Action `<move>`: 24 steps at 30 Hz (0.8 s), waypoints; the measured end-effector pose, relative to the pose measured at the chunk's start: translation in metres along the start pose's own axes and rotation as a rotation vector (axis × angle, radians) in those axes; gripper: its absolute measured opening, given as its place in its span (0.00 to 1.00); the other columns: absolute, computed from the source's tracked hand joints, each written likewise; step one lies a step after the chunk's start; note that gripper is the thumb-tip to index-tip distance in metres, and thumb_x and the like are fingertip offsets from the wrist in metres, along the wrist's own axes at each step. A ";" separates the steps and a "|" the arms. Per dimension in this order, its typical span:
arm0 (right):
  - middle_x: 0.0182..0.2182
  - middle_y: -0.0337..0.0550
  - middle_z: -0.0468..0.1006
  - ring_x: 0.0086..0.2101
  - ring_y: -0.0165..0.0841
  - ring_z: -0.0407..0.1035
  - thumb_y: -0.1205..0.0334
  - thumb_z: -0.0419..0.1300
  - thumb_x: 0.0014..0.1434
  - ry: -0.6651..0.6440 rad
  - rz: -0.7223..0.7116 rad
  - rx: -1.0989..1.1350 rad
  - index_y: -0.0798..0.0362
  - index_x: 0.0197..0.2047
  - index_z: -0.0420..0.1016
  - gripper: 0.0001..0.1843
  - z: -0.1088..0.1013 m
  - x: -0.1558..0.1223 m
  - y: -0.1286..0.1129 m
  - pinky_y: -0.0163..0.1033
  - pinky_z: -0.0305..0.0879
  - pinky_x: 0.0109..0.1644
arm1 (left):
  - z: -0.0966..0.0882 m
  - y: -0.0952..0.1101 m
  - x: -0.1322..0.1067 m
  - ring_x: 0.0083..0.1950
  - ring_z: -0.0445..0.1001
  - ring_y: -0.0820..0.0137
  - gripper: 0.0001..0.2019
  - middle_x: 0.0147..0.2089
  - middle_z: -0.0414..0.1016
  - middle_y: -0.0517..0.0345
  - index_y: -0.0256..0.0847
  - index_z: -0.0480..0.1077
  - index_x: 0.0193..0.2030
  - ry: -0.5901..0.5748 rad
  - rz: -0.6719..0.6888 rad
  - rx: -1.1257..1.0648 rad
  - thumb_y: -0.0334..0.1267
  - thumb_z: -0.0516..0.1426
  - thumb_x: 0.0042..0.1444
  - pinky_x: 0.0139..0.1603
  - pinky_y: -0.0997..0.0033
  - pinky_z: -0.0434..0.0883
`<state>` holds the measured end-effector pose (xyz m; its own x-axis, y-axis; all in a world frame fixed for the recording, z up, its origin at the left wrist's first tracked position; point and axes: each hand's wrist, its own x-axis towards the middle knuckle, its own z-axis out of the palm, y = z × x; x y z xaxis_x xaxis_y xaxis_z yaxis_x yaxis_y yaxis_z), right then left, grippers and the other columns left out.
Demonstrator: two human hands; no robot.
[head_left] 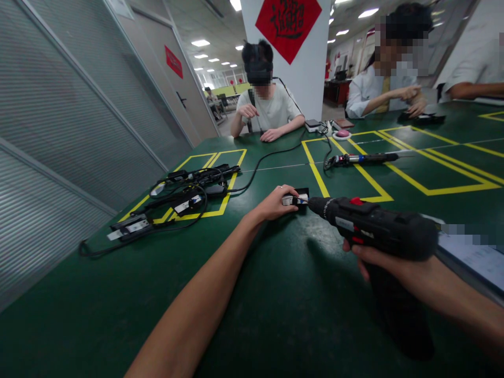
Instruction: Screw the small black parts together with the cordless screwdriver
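Note:
My left hand (275, 203) reaches out over the green table (244, 294) and pinches a small black and white part (296, 198) that rests on the surface. My right hand (388, 265) grips the handle of a black cordless drill (374, 227) with red buttons. The drill lies level and its tip touches the right end of the small part. Both hands are closed on what they hold.
A tangle of black cables and power adapters (177, 199) lies at the left inside yellow floor-tape boxes. A soldering iron (364, 157) lies farther back. A white sheet (472, 257) sits at the right edge. Other people sit at the table's far side.

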<state>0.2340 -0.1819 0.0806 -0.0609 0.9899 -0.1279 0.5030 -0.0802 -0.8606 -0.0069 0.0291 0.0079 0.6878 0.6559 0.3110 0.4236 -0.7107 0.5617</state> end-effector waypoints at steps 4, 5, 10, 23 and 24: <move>0.21 0.38 0.76 0.25 0.34 0.69 0.40 0.58 0.54 -0.057 0.125 0.059 0.50 0.35 0.78 0.22 -0.001 -0.002 0.000 0.40 0.64 0.31 | 0.000 0.000 0.000 0.54 0.67 0.62 0.18 0.51 0.71 0.53 0.42 0.70 0.46 0.003 -0.011 -0.007 0.39 0.64 0.47 0.56 0.58 0.63; 0.22 0.38 0.76 0.25 0.34 0.69 0.40 0.58 0.54 -0.053 0.137 0.067 0.50 0.34 0.78 0.22 -0.001 -0.003 0.000 0.40 0.63 0.31 | 0.000 0.000 0.001 0.54 0.67 0.62 0.19 0.50 0.71 0.53 0.42 0.70 0.46 0.001 -0.018 -0.007 0.38 0.64 0.46 0.56 0.58 0.64; 0.20 0.38 0.76 0.24 0.33 0.69 0.40 0.58 0.53 -0.045 0.097 0.039 0.49 0.25 0.76 0.21 -0.001 -0.001 -0.001 0.40 0.63 0.31 | 0.001 0.001 0.001 0.53 0.67 0.62 0.19 0.50 0.71 0.53 0.41 0.70 0.46 0.012 -0.016 0.009 0.37 0.65 0.46 0.55 0.59 0.64; 0.21 0.39 0.77 0.25 0.35 0.70 0.41 0.59 0.53 -0.018 0.092 0.027 0.49 0.29 0.77 0.19 0.000 0.002 -0.002 0.41 0.65 0.32 | 0.005 -0.001 0.001 0.51 0.68 0.63 0.16 0.48 0.72 0.53 0.41 0.69 0.45 0.043 0.026 0.053 0.34 0.63 0.47 0.54 0.60 0.65; 0.21 0.38 0.77 0.25 0.36 0.71 0.41 0.59 0.53 -0.019 0.093 0.039 0.49 0.30 0.77 0.19 0.000 0.002 -0.001 0.41 0.65 0.33 | 0.005 -0.001 0.001 0.51 0.67 0.63 0.16 0.48 0.72 0.53 0.41 0.69 0.45 0.043 0.022 0.054 0.34 0.63 0.47 0.54 0.60 0.65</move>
<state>0.2332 -0.1799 0.0816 -0.0320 0.9755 -0.2176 0.4737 -0.1769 -0.8628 -0.0034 0.0293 0.0035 0.6718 0.6493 0.3566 0.4405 -0.7372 0.5124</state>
